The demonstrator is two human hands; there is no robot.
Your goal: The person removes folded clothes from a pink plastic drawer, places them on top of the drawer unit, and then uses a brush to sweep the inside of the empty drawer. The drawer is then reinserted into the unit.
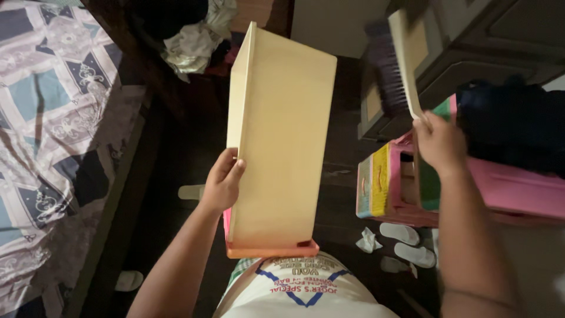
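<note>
Head view, looking down: left hand (222,179) grips the left long edge of a cream rectangular drawer box (282,141), fingers (226,160) curled over the rim toward the inside, thumb on the outer wall, so closed on the box. Box is held up on end, tilted, open side facing left, flat bottom panel facing the camera; its lower end has a pinkish-orange front edge (272,249) just above the person's white printed shirt (306,291). The fingers sit on the lower half of the left edge, the rest of the box rises well above the hand. Right hand (440,141) is raised off to the right, well apart from the box, fist closed around the handle end of a flat wooden brush (406,59); the brush back stands up above the knuckles, dark bristles (387,68) facing left, blurred. Just below the right hand is a pink cabinet (500,188) with yellow and green panels, dark clothes (512,123) piled on top. Patterned bedspread (53,118) on the far left, dark floor (176,147) between, white slippers (409,242) and a crumpled tissue (368,240) near the cabinet foot.
</note>
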